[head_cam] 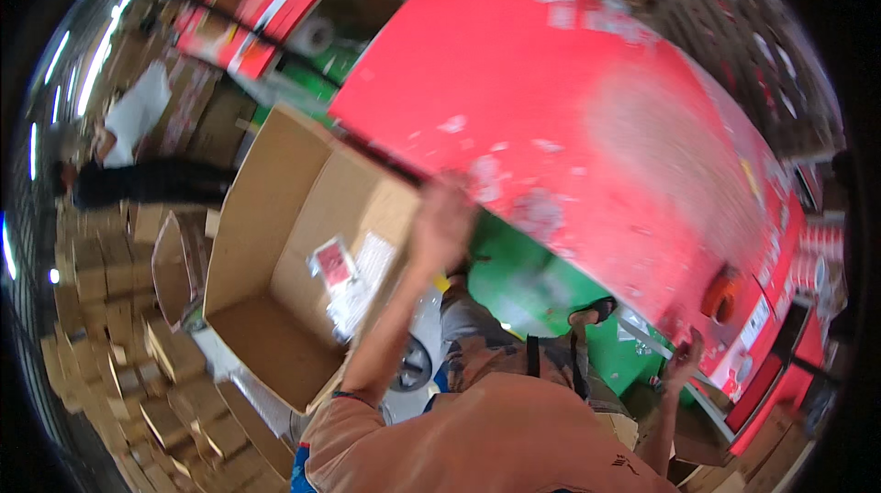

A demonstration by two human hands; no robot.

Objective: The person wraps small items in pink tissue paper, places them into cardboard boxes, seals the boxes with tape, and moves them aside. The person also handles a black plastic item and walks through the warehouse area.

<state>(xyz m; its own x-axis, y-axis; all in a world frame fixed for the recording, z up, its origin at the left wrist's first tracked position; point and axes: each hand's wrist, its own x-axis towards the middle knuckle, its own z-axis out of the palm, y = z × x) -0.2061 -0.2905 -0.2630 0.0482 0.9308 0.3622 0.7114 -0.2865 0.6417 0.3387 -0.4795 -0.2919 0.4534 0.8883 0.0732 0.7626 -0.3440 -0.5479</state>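
A large cardboard box (pixel 275 266) stands to my left, its opening towards me; a small pack with a red face (pixel 333 264) and clear plastic wrap (pixel 365 280) lie inside. My left hand (pixel 444 218) is blurred at the near edge of a red-topped table (pixel 516 80), beside the box's rim; whether its fingers grip anything cannot be told. My right hand (pixel 681 355) is at the table's right front edge, fingers apart, with nothing seen in it. Near it on the table is an orange tape roll (pixel 720 295).
Many cardboard boxes (pixel 110 273) are stacked at the far left, where a person in dark clothes (pixel 151 182) is present. The floor (pixel 523 286) under the table is green. White-and-red rolls (pixel 809 273) are at the right. A second red table (pixel 248 18) is beyond.
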